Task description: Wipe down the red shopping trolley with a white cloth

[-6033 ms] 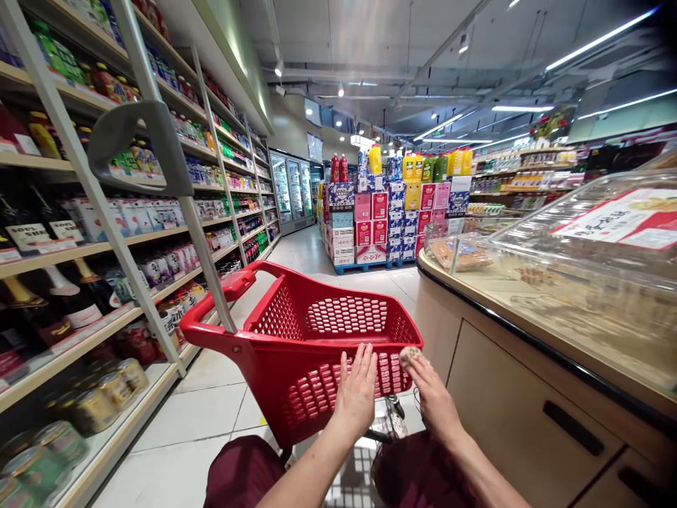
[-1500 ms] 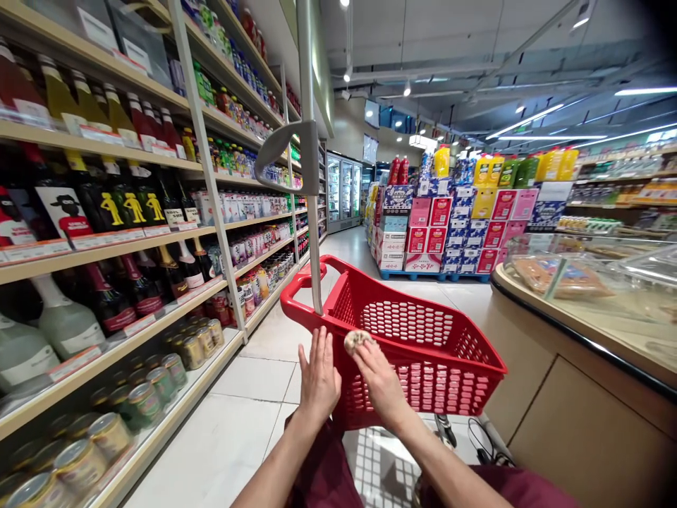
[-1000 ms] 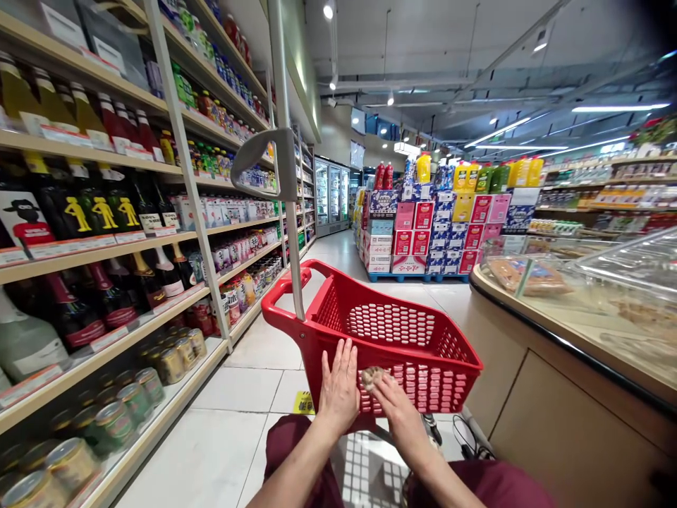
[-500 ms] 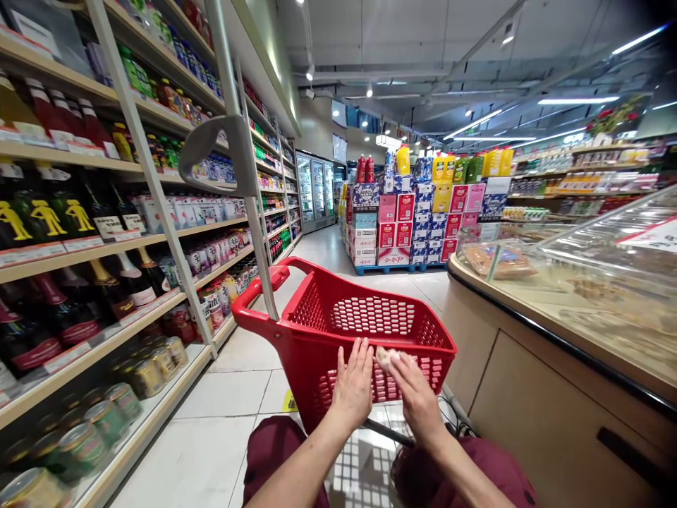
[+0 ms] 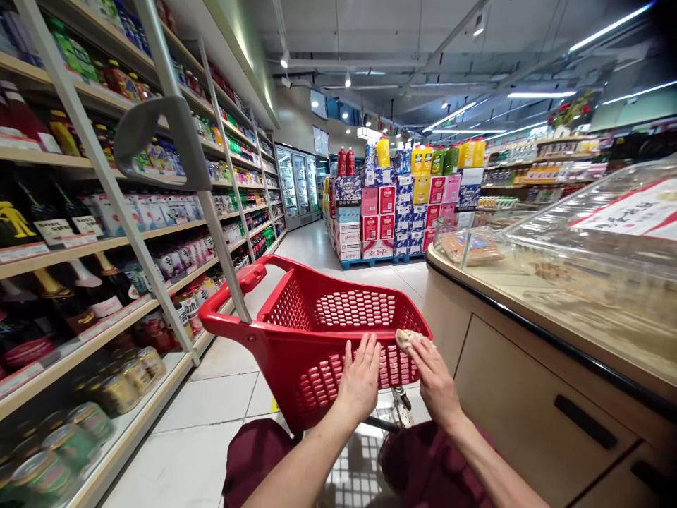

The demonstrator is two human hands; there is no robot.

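Observation:
A red plastic shopping cart basket (image 5: 338, 346) with a perforated side stands right in front of my knees. My left hand (image 5: 360, 381) lies flat against its near side, fingers stretched upward and holding nothing. Farther right, my right hand (image 5: 438, 384) presses a crumpled off-white cloth (image 5: 406, 340) to the basket's rim near the right corner. Part of the cloth is hidden under the fingers. On the left a grey metal pole (image 5: 222, 247) rises from the cart, carrying a dark grey loop handle (image 5: 180, 141).
Shelves (image 5: 121, 243) of bottles and cans line the left side. A wooden counter (image 5: 508, 367) with clear display covers (image 5: 592, 204) stands close on the right. Stacked drink cartons (image 5: 378, 215) rest on a blue pallet ahead, with glass-door fridges (image 5: 299, 180) beyond.
My right hand has moved the cloth rightward along the basket's side, up to the rim near the corner. The left hand stays flat on the side. The view has turned slightly right.

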